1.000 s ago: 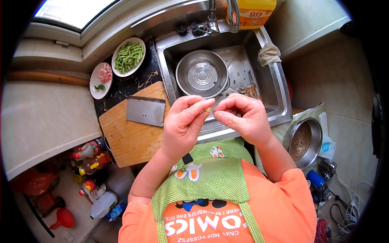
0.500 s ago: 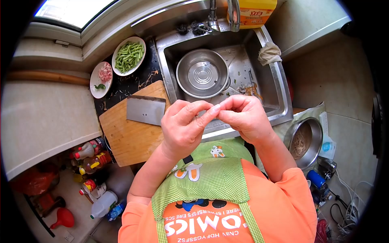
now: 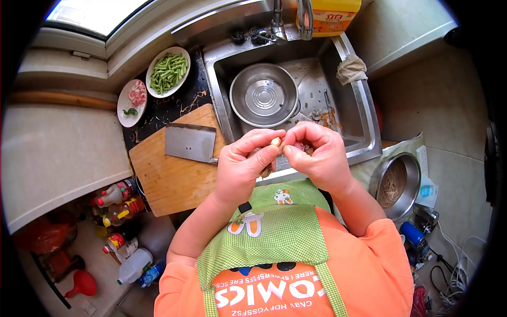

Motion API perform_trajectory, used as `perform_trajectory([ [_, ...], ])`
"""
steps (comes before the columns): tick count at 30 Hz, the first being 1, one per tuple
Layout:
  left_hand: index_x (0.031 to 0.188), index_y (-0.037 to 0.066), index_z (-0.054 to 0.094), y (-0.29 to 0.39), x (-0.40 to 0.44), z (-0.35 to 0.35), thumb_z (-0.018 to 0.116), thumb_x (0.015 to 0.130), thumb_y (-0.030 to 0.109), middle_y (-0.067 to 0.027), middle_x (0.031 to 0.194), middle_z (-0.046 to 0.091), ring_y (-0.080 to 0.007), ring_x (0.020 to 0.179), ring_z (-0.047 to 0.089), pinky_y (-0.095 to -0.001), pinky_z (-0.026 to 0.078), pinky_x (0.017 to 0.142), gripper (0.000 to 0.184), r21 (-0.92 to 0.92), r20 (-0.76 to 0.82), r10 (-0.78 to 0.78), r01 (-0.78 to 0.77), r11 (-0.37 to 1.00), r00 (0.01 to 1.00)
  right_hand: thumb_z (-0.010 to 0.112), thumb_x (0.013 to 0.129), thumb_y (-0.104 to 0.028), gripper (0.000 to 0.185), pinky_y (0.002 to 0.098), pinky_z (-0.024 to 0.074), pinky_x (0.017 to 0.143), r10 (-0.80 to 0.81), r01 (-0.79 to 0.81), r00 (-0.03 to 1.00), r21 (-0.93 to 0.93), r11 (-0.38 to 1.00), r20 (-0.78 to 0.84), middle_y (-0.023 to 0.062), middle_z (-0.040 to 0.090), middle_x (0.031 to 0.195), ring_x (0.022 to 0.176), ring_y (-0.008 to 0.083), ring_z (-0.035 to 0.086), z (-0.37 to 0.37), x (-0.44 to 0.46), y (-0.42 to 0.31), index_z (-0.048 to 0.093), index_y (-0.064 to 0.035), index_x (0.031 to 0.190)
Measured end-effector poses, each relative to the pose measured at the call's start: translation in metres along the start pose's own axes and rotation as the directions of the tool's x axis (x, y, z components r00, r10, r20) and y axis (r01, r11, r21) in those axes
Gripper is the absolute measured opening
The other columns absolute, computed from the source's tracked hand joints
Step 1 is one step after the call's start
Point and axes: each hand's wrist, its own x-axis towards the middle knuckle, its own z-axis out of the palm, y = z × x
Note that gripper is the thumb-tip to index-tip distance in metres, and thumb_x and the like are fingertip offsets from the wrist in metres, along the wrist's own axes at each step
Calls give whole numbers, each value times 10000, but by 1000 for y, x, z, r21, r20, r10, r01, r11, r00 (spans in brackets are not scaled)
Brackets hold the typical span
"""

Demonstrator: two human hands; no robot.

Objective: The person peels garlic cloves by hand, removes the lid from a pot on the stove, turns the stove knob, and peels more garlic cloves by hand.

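Note:
My left hand (image 3: 247,164) is closed, pinching a small pale garlic clove (image 3: 275,141) between thumb and forefinger. Something brownish, partly hidden, shows under its curled fingers. Close beside it, my right hand (image 3: 319,156) is also closed, its thumb and forefinger tips meeting at the clove. Papery pinkish-brown bits, perhaps garlic skin (image 3: 307,149), sit inside its curled fingers. Both hands are held above the front edge of the sink (image 3: 364,121). A cleaver (image 3: 190,143) lies flat on the wooden cutting board (image 3: 169,185), left of my left hand.
A metal basin (image 3: 264,113) sits in the sink below the faucet (image 3: 278,21). Plates of cut green beans (image 3: 169,74) and sliced meat (image 3: 137,94) stand at the upper left. At right is a steel bowl (image 3: 414,171) with pale strands; bottles (image 3: 119,193) crowd the lower left.
My hands have turned and drawn slightly apart at the fingertips, bringing the pale clove into sight. Brownish bits now show inside both hands. The surroundings look the same.

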Motion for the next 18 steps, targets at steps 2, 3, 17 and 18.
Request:
perform_trajectory([
  [2,1110,2,603,2,-1,0,585,857,30,-70,1051,574,-76,692,555,-187,438,569,256,-113,1,-59,58,992,998,621,761,1,44,158,405,551,23,-23,1000,50,999,-11,-10,584,738,636,8,497,-2,0,4,599,1,799],
  [3,1120,2,594,2,-1,0,574,864,30,-71,1054,573,-77,678,556,-188,433,560,258,-224,9,-117,116,968,993,625,763,-2,53,160,408,551,47,-45,999,100,994,-22,-2,591,747,634,13,501,-4,-1,6,602,2,811],
  [17,988,67,674,9,10,-3,644,729,-14,-48,875,609,-186,715,543,-250,447,612,272,753,334,626,-599,272,705,677,789,-64,127,175,451,596,-69,69,997,-21,997,24,15,624,792,682,33,553,-10,3,8,652,29,872],
  [18,976,79,679,11,11,-4,656,686,-18,-37,868,613,-197,696,538,-257,450,600,307,779,423,644,-619,100,637,677,789,-65,142,177,458,603,-16,16,1000,33,999,27,21,631,792,696,34,561,-11,4,10,652,34,887],
])
